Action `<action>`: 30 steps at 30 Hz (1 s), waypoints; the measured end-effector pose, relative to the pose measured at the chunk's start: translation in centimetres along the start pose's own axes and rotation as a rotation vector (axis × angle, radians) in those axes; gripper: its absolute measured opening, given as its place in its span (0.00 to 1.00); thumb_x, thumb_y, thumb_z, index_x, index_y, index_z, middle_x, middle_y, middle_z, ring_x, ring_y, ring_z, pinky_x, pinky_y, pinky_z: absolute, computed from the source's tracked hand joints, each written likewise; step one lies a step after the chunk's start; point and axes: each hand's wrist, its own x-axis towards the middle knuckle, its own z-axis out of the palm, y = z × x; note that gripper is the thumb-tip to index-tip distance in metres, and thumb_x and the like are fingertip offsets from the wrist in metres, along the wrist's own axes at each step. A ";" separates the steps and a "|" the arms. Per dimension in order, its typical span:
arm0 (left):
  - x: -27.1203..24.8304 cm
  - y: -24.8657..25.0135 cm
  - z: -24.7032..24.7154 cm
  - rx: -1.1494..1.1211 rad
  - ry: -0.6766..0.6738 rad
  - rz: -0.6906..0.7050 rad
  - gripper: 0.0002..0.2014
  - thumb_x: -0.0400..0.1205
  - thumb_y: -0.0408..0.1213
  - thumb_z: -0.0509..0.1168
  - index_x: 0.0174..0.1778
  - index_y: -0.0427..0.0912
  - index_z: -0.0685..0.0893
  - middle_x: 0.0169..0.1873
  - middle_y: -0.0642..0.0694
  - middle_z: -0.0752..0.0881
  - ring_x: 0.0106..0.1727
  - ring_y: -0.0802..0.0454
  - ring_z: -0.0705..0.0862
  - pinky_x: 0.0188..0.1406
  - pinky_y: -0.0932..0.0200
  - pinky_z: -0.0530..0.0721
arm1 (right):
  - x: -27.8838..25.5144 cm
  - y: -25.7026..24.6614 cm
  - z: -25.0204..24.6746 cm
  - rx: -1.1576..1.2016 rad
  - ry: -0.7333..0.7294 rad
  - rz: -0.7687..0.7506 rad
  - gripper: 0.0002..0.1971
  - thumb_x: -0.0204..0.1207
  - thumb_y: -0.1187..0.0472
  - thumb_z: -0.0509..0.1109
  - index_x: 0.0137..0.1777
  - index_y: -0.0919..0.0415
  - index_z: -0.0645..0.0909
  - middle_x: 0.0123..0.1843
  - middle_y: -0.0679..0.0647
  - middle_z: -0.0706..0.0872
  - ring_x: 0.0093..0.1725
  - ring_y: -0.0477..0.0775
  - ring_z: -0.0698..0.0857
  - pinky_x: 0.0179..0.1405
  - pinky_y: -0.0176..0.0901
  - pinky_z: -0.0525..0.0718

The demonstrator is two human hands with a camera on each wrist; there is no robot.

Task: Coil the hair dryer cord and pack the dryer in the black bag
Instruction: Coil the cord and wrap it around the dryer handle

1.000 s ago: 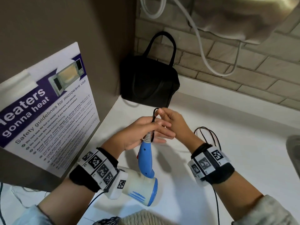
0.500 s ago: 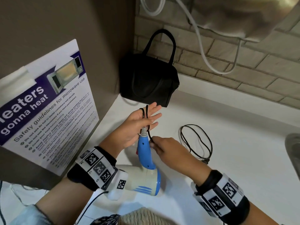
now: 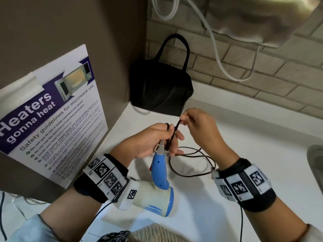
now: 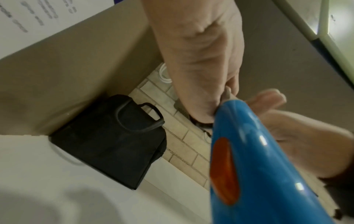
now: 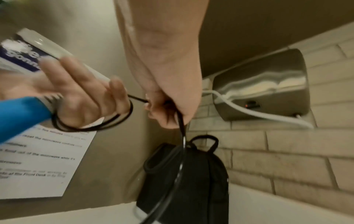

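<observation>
Here, left hand (image 3: 148, 142) holding looped cord (image 3: 172, 137), right hand (image 3: 199, 126) fingers pinching cord, dryer (image 3: 157, 194) body partly hidden by wristband.

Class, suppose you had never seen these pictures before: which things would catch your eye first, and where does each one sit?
First, the two hands at centre: the left hand holds the blue handle of the hair dryer with black cord looped round its fingers, while the right hand pinches the cord just above. Next, the black bag standing in the back corner of the white counter, and the microwave safety poster on the left wall.
</observation>
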 end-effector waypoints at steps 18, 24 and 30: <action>0.2 -0.8 -0.9 -0.170 -0.043 -0.028 0.17 0.88 0.41 0.49 0.35 0.40 0.71 0.23 0.47 0.77 0.27 0.51 0.78 0.48 0.55 0.85 | -0.5 1.1 1.7 0.956 -0.521 0.292 0.14 0.87 0.52 0.52 0.51 0.61 0.73 0.36 0.53 0.86 0.37 0.55 0.86 0.40 0.43 0.84; 0.2 -0.6 -0.5 -0.143 -0.018 -0.031 0.16 0.88 0.41 0.51 0.36 0.40 0.73 0.21 0.49 0.72 0.24 0.52 0.76 0.45 0.55 0.85 | -0.6 1.3 2.3 0.907 -0.504 0.269 0.17 0.87 0.50 0.51 0.57 0.60 0.76 0.38 0.56 0.84 0.38 0.56 0.86 0.45 0.46 0.85; 0.2 -0.8 -0.5 -0.177 0.104 0.022 0.15 0.87 0.43 0.54 0.37 0.41 0.75 0.21 0.52 0.66 0.22 0.56 0.67 0.41 0.57 0.83 | -0.7 1.6 2.8 0.808 -0.341 0.234 0.16 0.86 0.50 0.54 0.55 0.60 0.76 0.41 0.58 0.77 0.40 0.51 0.75 0.53 0.52 0.80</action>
